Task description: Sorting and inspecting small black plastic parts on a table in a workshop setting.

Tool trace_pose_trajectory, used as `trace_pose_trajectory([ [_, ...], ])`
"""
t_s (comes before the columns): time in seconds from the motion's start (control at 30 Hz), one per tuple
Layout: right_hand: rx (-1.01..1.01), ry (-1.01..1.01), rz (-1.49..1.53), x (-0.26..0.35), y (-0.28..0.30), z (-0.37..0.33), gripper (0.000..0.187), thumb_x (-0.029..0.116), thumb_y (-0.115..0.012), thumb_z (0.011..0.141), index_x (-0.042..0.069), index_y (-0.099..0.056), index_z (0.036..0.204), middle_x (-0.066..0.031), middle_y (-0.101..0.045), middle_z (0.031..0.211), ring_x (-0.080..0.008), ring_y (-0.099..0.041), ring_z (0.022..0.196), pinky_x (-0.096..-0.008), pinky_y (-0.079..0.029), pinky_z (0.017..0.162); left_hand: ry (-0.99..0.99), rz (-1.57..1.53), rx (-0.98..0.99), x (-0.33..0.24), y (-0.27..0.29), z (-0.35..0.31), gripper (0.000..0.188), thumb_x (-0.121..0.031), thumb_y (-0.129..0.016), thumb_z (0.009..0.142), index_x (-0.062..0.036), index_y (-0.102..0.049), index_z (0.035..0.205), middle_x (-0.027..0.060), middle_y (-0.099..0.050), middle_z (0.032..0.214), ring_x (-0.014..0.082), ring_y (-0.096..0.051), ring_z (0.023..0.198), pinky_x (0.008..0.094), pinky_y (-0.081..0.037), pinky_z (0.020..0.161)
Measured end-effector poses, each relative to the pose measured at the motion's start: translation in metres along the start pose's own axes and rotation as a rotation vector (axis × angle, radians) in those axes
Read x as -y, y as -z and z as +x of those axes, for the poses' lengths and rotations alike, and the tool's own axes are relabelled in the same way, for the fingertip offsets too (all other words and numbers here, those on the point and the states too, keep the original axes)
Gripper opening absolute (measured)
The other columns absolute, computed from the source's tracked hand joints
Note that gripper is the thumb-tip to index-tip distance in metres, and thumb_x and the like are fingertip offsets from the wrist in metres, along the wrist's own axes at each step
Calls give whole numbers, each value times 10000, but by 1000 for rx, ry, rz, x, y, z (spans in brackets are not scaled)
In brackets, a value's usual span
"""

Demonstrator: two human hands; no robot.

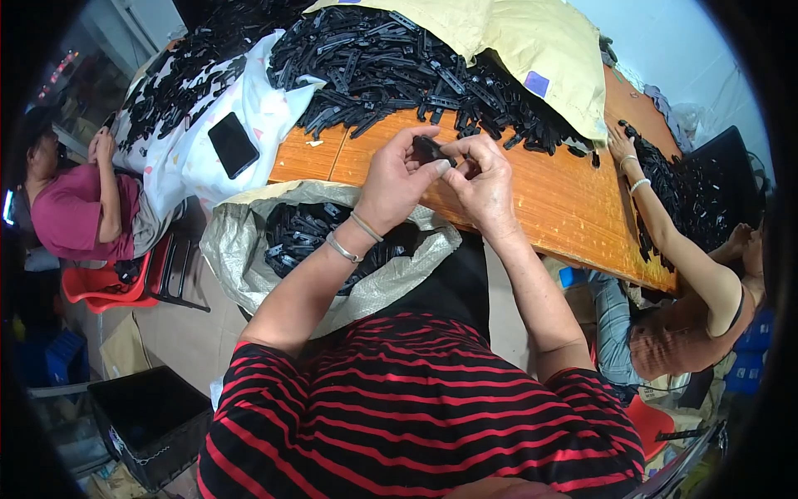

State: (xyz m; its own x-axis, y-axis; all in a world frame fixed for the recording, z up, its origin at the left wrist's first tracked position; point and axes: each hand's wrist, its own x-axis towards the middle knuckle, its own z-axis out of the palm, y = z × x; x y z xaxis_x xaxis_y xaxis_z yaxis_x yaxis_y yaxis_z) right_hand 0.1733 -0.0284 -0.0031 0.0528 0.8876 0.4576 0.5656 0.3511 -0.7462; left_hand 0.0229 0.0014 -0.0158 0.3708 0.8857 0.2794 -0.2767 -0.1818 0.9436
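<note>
Above the near edge of the wooden table (pixel 366 158), my left hand (pixel 392 181) holds a small black plastic piece (pixel 427 150) between thumb and fingers. My right hand (pixel 489 185) is closed on the same piece from the other side; its fingertips partly hide it. Just beyond both hands lies a large heap of long, narrow black plastic pieces (pixel 366 62). Below my left forearm an open woven sack (pixel 229 241) contains more black pieces (pixel 303 237).
A yellowish paper sack (pixel 540 50) lies over the heap's right side. A dark phone (pixel 233 145) rests on white sheeting (pixel 187 166) at left. One person (pixel 79 204) sits left; another (pixel 690 324) reaches onto the table at right. A black crate (pixel 154 416) stands lower left.
</note>
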Motion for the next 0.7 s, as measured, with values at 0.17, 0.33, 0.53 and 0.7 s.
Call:
trace_pose_trajectory([
  [0.17,87,-83,90,-1,5,4,351,25,-752,743,0,-564,1039,-36,-604,877,-43,-511,634,-200,-448,562,-54,167,-13,-16,-3,-4,331,6,-626,842,22,-547,1163,56,-639,992,97,-613,895,238,-499,823],
  [0.33,106,-162,166,-7,-2,0,311,75,-773,711,4,-574,938,-47,-651,785,-78,-561,623,-249,-477,583,-90,344,17,-19,2,-5,248,-10,-624,845,8,-577,1087,59,-654,988,115,-623,909,249,-499,822],
  [0.53,36,-81,96,-13,-16,-7,266,59,-765,727,16,-561,891,17,-547,743,-42,-459,604,-219,-410,533,-48,168,37,-13,2,-11,180,-46,-614,877,4,-576,1045,39,-647,931,92,-608,856,237,-495,793],
  [0.7,232,-97,189,4,-16,-23,315,157,-819,720,32,-570,867,19,-521,692,-50,-470,625,-223,-411,552,14,152,-1,-19,19,-25,109,-79,-590,897,12,-589,955,34,-643,823,79,-586,745,224,-484,670],
])
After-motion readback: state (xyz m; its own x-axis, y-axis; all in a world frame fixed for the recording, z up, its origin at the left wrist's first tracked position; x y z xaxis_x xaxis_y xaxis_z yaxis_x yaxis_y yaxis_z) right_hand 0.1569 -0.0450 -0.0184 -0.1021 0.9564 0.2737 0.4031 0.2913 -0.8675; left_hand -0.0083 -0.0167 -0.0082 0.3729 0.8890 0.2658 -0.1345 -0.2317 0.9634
